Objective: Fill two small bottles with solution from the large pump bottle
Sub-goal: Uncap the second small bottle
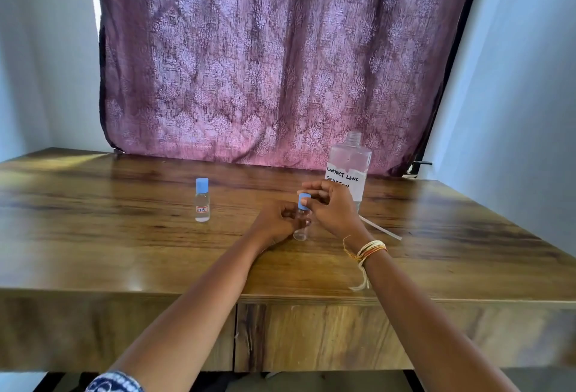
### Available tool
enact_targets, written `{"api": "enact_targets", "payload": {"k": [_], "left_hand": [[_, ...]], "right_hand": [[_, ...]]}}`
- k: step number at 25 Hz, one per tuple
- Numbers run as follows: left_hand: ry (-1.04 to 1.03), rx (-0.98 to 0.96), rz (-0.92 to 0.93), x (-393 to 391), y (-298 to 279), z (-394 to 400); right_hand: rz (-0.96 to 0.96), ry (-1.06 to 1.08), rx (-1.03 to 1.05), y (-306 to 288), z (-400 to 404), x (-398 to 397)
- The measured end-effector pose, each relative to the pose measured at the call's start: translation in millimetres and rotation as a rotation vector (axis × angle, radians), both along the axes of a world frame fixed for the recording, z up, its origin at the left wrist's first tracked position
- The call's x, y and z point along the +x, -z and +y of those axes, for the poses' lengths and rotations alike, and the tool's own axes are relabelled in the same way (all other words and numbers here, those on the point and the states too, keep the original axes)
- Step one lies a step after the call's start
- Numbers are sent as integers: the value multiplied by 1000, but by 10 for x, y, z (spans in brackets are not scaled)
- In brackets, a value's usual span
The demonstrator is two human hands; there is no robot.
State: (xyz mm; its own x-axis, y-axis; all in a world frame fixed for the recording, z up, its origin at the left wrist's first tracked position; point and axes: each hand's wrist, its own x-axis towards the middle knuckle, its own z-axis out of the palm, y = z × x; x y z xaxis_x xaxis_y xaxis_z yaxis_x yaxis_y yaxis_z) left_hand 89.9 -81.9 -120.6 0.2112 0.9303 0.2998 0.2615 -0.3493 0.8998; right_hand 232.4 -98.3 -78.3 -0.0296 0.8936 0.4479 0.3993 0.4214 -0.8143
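- Two small clear bottles with blue caps stand on the wooden counter (124, 235), well apart from each other.
- One small labelled bottle (202, 201) stands upright and alone toward the left, capped, with clear liquid inside and a little red-bordered label on its front.
- Second small bottle (301, 223) stands upright near the middle of the counter, between the two hands; its base rests on the wood.
- Left hand (276, 223) curls its grip round the body of that second bottle, fingers bent against the clear plastic.
- Right hand (330, 207) has its grip pinched on the blue cap (302, 200) at the top of the same bottle, thumb and fingertips closed around it.
- Whether the cap is seated tight or loose cannot be told.
- Large clear bottle (349, 164) stands upright just behind the right hand, its neck open with no pump on it; a white handwritten label reads "CONTACT LENS SOLUTION", partly hidden by the hand.
- Thin white tube (380, 229) lies flat on the counter to the right of the right hand, near the large bottle's base.
- Thread bands (369, 249) in yellow, orange and white circle the right wrist, with loose ends hanging.
- Purple patterned curtain (280, 58) hangs behind the counter.
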Motion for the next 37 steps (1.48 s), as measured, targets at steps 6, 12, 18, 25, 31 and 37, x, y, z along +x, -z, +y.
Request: {"api": "enact_targets", "payload": {"k": [6,12,18,25,31,37], "left_hand": [[4,34,32,2,-58,-77],[37,68,42,-3,-42,-75],[41,26,31,1,-80,-117],[43,3,-2,-5,-69,-108],[32,-52,-13,10,-71,-110],[28,-56,2,8,-80,-110]], "right_hand": [[69,-56,27,129,38,32],[142,-110,32,238,21,66],[151,-30,59,204,-9,51],[166,-106,56,205,-43,60],[238,-94,14,226,-31,74],[201,-89,55,230,-17,59]]}}
